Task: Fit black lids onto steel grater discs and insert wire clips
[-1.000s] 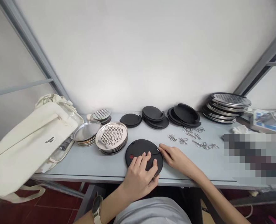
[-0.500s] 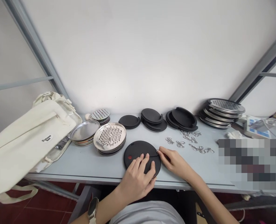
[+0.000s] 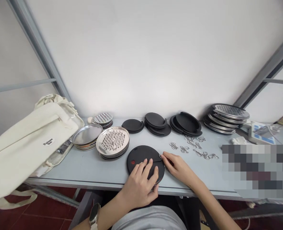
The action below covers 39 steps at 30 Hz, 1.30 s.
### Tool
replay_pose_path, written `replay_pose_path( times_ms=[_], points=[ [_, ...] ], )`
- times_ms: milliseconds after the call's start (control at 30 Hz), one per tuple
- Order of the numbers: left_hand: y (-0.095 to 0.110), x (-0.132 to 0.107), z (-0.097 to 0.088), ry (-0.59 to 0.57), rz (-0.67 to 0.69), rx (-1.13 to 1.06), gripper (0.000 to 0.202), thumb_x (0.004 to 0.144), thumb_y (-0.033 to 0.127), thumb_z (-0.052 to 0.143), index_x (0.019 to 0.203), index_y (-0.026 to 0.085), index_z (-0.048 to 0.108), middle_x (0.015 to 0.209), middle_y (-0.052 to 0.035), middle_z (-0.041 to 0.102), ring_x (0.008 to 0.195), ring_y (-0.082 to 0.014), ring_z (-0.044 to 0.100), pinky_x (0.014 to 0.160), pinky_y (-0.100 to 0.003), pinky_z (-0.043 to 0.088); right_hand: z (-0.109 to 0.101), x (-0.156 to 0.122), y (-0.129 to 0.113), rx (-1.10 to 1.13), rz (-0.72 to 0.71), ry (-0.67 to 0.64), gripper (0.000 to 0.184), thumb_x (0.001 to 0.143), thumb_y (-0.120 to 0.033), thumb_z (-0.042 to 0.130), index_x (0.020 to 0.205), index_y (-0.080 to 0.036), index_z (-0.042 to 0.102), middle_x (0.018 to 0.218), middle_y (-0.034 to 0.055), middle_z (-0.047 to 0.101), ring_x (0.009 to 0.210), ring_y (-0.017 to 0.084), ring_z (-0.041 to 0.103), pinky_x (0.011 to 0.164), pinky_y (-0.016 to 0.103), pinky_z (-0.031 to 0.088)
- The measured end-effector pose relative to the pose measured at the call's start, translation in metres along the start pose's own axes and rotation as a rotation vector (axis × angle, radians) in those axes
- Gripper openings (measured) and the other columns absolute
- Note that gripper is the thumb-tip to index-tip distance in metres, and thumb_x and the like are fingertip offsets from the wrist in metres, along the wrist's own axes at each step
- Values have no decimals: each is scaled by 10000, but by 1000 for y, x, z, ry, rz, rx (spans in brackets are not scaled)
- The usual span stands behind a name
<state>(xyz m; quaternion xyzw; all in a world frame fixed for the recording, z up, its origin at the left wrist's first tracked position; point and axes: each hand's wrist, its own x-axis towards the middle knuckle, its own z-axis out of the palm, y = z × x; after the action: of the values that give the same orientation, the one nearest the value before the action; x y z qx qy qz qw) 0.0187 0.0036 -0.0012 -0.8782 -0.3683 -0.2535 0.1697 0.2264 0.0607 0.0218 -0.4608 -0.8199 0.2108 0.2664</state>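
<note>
Left hand (image 3: 138, 188) lies flat with its fingers spread, pressing the black disc (image 3: 136, 154) near the desk's (image 3: 84, 180) front edge. Right hand (image 3: 177, 167) pinches a small wire clip (image 3: 160, 156) at the disc's rim, fingers nearly closed. Farther back lie roughly eight loose clips (image 3: 194, 147), three black disc stacks (image 3: 157, 123) and four steel stacks (image 3: 112, 140).

Wire clips (image 3: 189, 146) stand beyond the right hand (image 3: 177, 167); a narrow gap parts the disc (image 3: 137, 156) from the grater stack (image 3: 112, 142).

Left hand (image 3: 138, 188) on black disc (image 3: 137, 156), right fingers (image 3: 164, 156) perhaps pinching wire (image 3: 160, 156)
</note>
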Motion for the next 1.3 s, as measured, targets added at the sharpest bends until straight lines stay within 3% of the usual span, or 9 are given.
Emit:
replay_pose_path(
  times_ms=[433, 700, 1300],
  points=[
    [0, -1, 1, 4, 1, 8, 472, 866, 361, 492, 1279, 136, 540, 1350, -173, 510, 1202, -333, 500, 963, -416, 409, 1, -1, 1, -15, -1, 6, 330, 1009, -327, 321, 698, -221, 353, 643, -26, 464, 598, 148, 471, 594, 260, 343],
    [1, 0, 0, -2, -8, 10, 463, 869, 349, 496, 1279, 138, 535, 1349, -175, 512, 1204, -330, 503, 964, -421, 409, 0, -2, -3, 38, 39, 1, 245, 1004, -329, 315, 783, -238, 369, 632, -43, 457, 549, 148, 443, 565, 260, 359],
    [1, 1, -1, 5, -6, 21, 454, 874, 357, 494, 1268, 136, 539, 1343, -173, 520, 1209, -320, 504, 964, -405, 407, 0, -1, -2, -44, 16, -3, 250, 951, -262, 366, 706, -235, 325, 587, -49, 432, 527, 136, 412, 528, 246, 329]
  ],
)
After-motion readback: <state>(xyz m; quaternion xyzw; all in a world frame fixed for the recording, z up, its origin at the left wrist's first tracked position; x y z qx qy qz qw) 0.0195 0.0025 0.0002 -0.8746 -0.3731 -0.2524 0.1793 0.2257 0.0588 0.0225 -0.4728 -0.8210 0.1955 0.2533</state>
